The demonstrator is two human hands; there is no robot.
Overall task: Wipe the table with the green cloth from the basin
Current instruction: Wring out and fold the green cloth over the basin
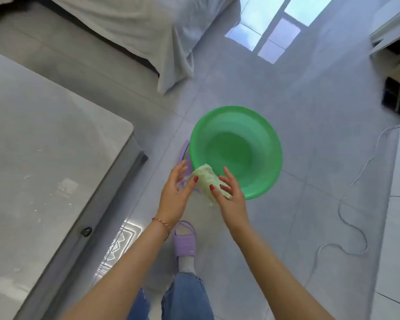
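Grey surface (44, 139) at left streaked with pale smears, not yet wiped; green basin (237, 151) on the floor well apart from it, perched on a purple stool barely showing beneath. Green cloth (209, 182) bunched over the basin's near rim, pinched between both thumbs, left hand (174, 195) and right hand (229, 192) reaching down with fingers fanned loose. Best wrung firmly over the basin and folded flat before any move toward the smears, judging by its wet, wadded look.

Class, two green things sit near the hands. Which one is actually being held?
The pale green cloth, pinched between the left hand and right hand. The bright green basin sits unheld on a purple stool.
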